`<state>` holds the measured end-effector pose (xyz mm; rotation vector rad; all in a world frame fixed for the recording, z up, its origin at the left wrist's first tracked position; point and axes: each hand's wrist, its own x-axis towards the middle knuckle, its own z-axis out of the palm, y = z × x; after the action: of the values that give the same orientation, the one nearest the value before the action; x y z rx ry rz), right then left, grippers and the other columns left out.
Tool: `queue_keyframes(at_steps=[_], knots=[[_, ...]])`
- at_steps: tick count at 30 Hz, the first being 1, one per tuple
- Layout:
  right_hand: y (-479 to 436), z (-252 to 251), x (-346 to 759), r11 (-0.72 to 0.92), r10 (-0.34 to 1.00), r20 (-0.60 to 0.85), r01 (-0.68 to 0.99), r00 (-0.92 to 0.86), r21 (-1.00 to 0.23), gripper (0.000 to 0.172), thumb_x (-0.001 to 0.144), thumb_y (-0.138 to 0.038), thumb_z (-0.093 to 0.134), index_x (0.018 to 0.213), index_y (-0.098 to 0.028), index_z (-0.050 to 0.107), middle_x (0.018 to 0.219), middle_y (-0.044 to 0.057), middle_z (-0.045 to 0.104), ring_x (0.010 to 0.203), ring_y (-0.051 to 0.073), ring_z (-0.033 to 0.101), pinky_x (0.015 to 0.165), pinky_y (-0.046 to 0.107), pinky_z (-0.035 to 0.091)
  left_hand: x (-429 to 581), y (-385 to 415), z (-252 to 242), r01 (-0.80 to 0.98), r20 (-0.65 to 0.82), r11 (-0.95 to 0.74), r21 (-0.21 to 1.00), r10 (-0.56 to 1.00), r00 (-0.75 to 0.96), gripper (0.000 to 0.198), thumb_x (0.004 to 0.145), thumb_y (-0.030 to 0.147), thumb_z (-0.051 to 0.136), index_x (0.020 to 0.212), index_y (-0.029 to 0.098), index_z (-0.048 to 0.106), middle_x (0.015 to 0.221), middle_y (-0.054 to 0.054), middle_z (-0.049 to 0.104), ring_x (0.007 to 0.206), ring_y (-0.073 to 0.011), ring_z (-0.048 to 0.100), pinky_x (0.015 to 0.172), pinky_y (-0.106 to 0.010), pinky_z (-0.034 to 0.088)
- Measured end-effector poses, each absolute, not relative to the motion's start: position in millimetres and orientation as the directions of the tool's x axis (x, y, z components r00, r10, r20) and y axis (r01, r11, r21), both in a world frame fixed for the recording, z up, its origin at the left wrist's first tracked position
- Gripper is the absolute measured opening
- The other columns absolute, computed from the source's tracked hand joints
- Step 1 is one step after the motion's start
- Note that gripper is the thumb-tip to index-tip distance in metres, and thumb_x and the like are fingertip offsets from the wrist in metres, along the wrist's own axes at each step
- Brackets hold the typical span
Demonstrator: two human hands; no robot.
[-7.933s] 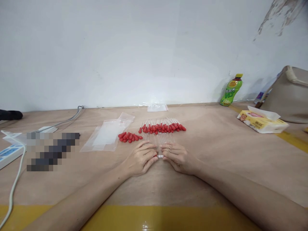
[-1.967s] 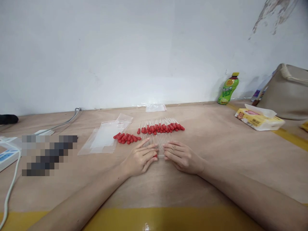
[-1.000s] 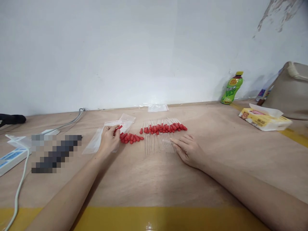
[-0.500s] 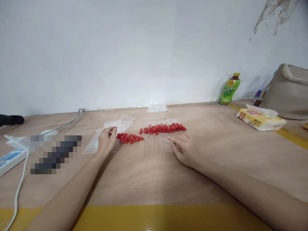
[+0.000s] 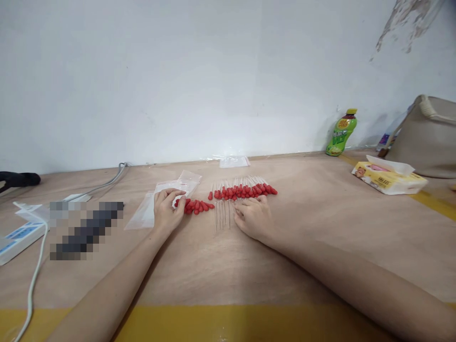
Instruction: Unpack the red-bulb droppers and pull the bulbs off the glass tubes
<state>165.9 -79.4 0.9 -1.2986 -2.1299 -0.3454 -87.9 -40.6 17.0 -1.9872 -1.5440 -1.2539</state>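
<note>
My left hand is at the left end of a small pile of loose red rubber bulbs, its thumb and forefinger apart over the nearest ones. Clear zip bags lie partly beneath that hand. My right hand rests low with fingers curled over a row of thin clear tubes; its fingertips hide whatever they pinch. Behind both hands stretches a row of assembled droppers, red bulbs toward me and clear stems pointing at the wall.
Another zip bag lies by the wall. At right are a green bottle, a yellow tissue pack and a beige bag. On the left sit a power strip, a white cable and a blurred-out dark object.
My left hand has moved right, onto the edge of the loose bulbs. My right hand has shifted left over the tubes; the clear tube seen at its fingertips earlier is now hidden.
</note>
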Motion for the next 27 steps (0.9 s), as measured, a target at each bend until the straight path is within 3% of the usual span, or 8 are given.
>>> queue_keyframes(at_steps=[4, 6, 12, 16, 20, 23, 27], knots=[[-86.6, 7.3, 164.5, 0.495, 0.765, 0.561, 0.847, -0.318, -0.195, 0.037, 0.077, -0.05, 0.052, 0.059, -0.017, 0.055, 0.067, 0.001, 0.061, 0.07, 0.015, 0.054, 0.071, 0.032, 0.024, -69.8, -47.8, 23.9, 0.903, 0.716, -0.361, 0.232, 0.692, 0.092, 0.021, 0.077, 0.032, 0.052, 0.086, 0.02, 0.066, 0.096, -0.007, 0.056, 0.096, -0.0232, 0.048, 0.087, -0.037, 0.039], [-88.6, 11.4, 166.2, 0.505, 0.787, 0.535, 0.82, -0.309, -0.269, 0.043, 0.078, -0.054, 0.049, 0.057, -0.017, 0.054, 0.061, -0.001, 0.059, 0.064, 0.013, 0.053, 0.068, 0.03, 0.025, -60.0, -46.8, 29.3, 0.92, 0.649, -0.34, 0.194, 0.748, 0.139, 0.023, 0.076, 0.035, 0.053, 0.084, 0.021, 0.068, 0.099, -0.008, 0.056, 0.1, -0.0255, 0.046, 0.088, -0.039, 0.038], [-87.1, 5.6, 192.7, 0.507, 0.808, 0.552, 0.722, -0.208, -0.47, 0.024, 0.083, -0.033, 0.048, 0.071, -0.021, 0.064, 0.055, -0.005, 0.059, 0.051, 0.01, 0.051, 0.059, 0.025, 0.029, -37.4, -20.3, 52.5, 0.981, 0.386, -0.169, 0.091, 0.915, 0.122, 0.026, 0.072, 0.04, 0.052, 0.071, 0.021, 0.069, 0.102, -0.011, 0.057, 0.103, -0.0331, 0.044, 0.085, -0.047, 0.036], [-91.6, -7.8, 220.6, 0.478, 0.79, 0.593, 0.761, -0.155, -0.438, 0.018, 0.08, -0.026, 0.051, 0.072, -0.022, 0.066, 0.056, -0.004, 0.06, 0.053, 0.011, 0.052, 0.062, 0.027, 0.029, -27.0, 3.7, 59.1, 0.992, 0.22, -0.103, 0.07, 0.972, 0.086, 0.03, 0.063, 0.046, 0.059, 0.054, 0.018, 0.066, 0.08, -0.015, 0.062, 0.098, -0.0369, 0.049, 0.078, -0.048, 0.04], [-98.8, -11.3, 233.4, 0.509, 0.72, 0.677, 0.778, -0.151, -0.368, 0.017, 0.081, -0.025, 0.05, 0.076, -0.021, 0.065, 0.06, -0.002, 0.061, 0.055, 0.011, 0.052, 0.063, 0.028, 0.028, -19.4, 19.5, 54.7, 0.992, 0.128, -0.092, 0.083, 0.988, 0.081, 0.033, 0.057, 0.047, 0.063, 0.042, 0.019, 0.058, 0.045, -0.01, 0.055, 0.076, -0.0319, 0.058, 0.064, -0.041, 0.044], [-100.8, -9.0, 231.9, 0.556, 0.656, 0.727, 0.782, -0.204, -0.282, 0.018, 0.081, -0.025, 0.049, 0.076, -0.019, 0.065, 0.061, 0.0, 0.062, 0.062, 0.013, 0.054, 0.066, 0.029, 0.029, -16.7, 24.6, 53.9, 0.992, 0.135, -0.1, 0.075, 0.987, 0.089, 0.032, 0.06, 0.045, 0.062, 0.042, 0.018, 0.055, 0.042, -0.007, 0.054, 0.064, -0.0266, 0.059, 0.058, -0.036, 0.044], [-98.1, -10.8, 230.4, 0.578, 0.636, 0.725, 0.785, -0.263, -0.223, 0.016, 0.081, -0.022, 0.049, 0.078, -0.019, 0.064, 0.061, 0.001, 0.06, 0.065, 0.015, 0.055, 0.067, 0.031, 0.033, -17.2, 17.2, 65.7, 0.993, 0.236, -0.118, 0.023, 0.966, 0.109, 0.024, 0.064, 0.033, 0.061, 0.048, 0.016, 0.055, 0.056, -0.012, 0.058, 0.07, -0.0294, 0.06, 0.061, -0.037, 0.044]])
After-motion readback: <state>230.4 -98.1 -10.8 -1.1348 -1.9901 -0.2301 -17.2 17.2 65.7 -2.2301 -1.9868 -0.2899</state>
